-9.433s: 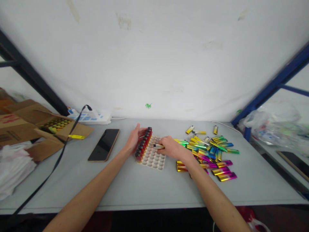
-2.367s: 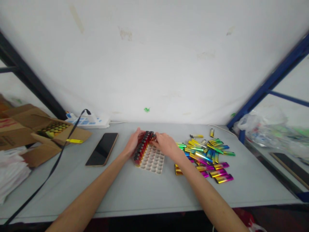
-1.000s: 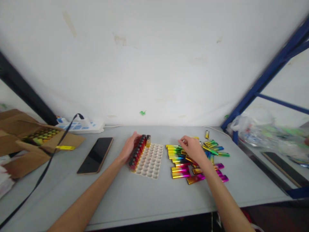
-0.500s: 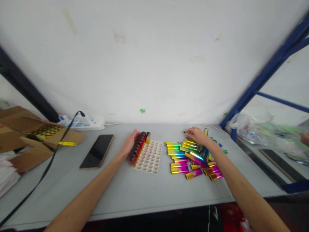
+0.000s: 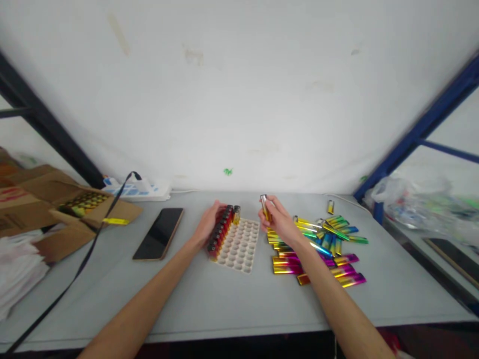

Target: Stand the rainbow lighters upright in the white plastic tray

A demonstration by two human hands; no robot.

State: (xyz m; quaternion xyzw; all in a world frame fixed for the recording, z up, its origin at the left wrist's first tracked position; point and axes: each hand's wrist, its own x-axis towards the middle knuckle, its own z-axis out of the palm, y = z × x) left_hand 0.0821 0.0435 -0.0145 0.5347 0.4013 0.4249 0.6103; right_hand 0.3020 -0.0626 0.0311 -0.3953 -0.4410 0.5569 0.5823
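A white tray with rows of round holes [image 5: 239,249] lies on the grey table. Along its left side stands a row of red lighters with black tops [image 5: 220,229]; one gold lighter [image 5: 237,214] stands upright beside the row's far end. My left hand [image 5: 207,223] is curled against the tray's far left side, with its fingertips partly hidden behind the row. Just right of the tray, my right hand [image 5: 279,219] pinches a shiny gold lighter [image 5: 265,207] upright, its metal end up. Beneath and beyond my right forearm lies a loose pile of metallic coloured lighters [image 5: 346,271].
A phone [image 5: 159,233] lies left of the tray. Farther left are an open carton [image 5: 80,219] of lighters, a power strip [image 5: 157,192] and a black strap [image 5: 80,257]. One lighter [image 5: 331,207] lies behind the pile. A blue frame post [image 5: 411,134] rises at right.
My right hand has lifted a gold lighter from the pile and moved left towards the tray. My left hand stays at the tray. The camera view has shifted slightly.
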